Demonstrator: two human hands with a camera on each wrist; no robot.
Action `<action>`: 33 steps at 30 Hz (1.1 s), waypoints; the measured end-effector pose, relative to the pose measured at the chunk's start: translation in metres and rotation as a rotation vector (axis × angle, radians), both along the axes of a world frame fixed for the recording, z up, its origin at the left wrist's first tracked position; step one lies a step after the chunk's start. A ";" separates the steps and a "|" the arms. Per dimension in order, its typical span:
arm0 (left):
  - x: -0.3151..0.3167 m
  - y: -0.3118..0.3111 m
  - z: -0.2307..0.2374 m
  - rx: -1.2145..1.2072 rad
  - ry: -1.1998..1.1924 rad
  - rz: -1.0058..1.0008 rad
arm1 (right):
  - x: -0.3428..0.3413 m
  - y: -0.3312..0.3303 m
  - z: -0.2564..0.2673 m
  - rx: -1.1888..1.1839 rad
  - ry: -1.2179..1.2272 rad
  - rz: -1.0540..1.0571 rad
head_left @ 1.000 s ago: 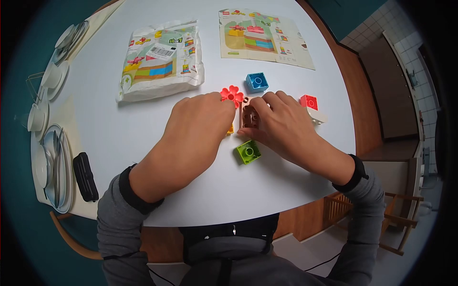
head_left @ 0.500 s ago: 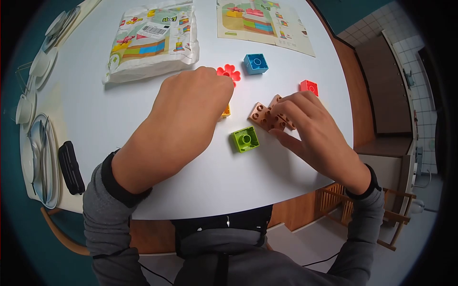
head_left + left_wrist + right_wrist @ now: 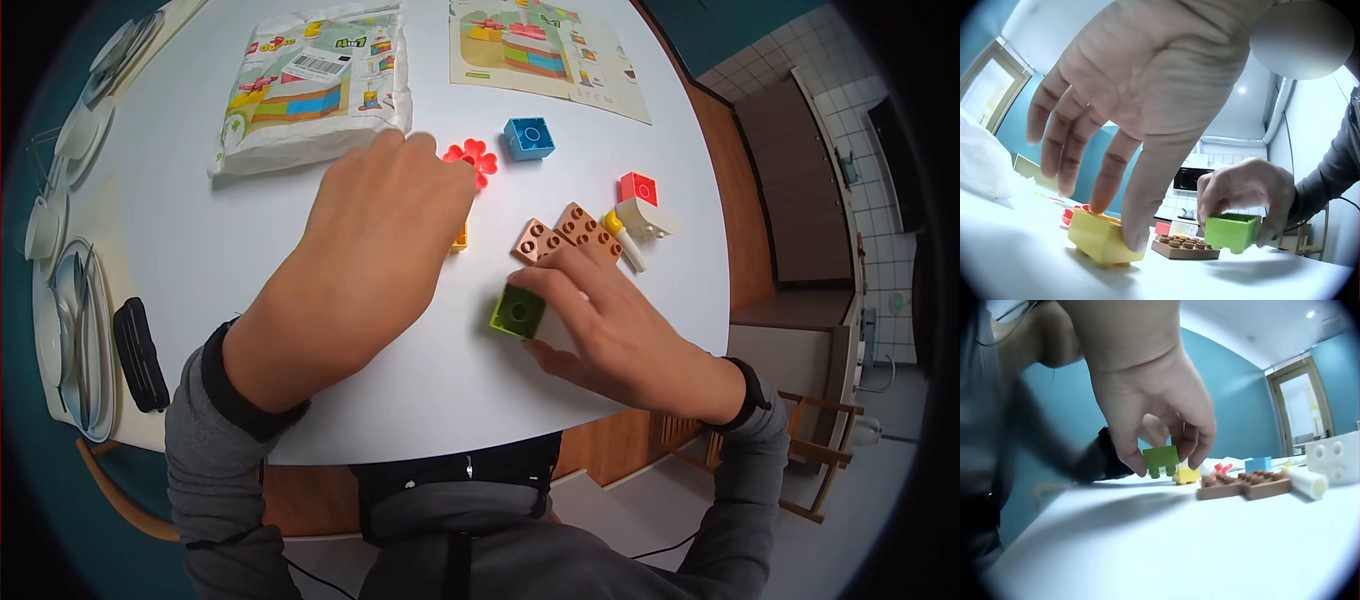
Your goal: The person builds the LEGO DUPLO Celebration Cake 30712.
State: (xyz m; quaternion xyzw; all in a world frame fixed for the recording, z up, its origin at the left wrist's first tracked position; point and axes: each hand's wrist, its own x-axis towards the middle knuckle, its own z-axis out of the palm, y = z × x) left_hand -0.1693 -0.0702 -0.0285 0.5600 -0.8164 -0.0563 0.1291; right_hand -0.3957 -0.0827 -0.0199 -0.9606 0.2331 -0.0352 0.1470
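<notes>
The left hand (image 3: 375,240) arches over the table, back upward, with thumb and forefinger pinching the yellow brick (image 3: 1099,240), which sits on the tabletop beneath them; I see its other three fingers hanging loosely beside it. The right hand (image 3: 620,340) comes in from the other side, palm down, gripping the green brick (image 3: 517,312) between thumb and fingers, studs downward, just clear of the table. The brown plates (image 3: 588,230) lie just beyond those right fingers, and the red flower (image 3: 480,160) is just past the left ones.
</notes>
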 end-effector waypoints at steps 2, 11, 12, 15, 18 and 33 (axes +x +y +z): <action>-0.003 0.003 0.002 -0.079 0.008 -0.027 | -0.009 -0.001 0.010 0.134 -0.075 -0.059; -0.037 0.017 -0.021 -0.056 -0.214 -0.317 | -0.040 -0.015 0.023 0.126 0.060 -0.353; -0.037 0.018 -0.016 -0.034 -0.250 -0.320 | -0.038 -0.016 0.022 0.109 0.076 -0.314; -0.040 0.024 -0.010 0.015 -0.323 -0.311 | -0.030 -0.018 0.016 0.058 0.094 -0.243; -0.041 0.030 -0.006 0.068 -0.361 -0.280 | -0.017 -0.018 0.015 -0.021 0.085 -0.164; -0.047 0.049 0.005 0.145 -0.397 -0.197 | 0.003 -0.006 0.008 -0.033 0.151 -0.130</action>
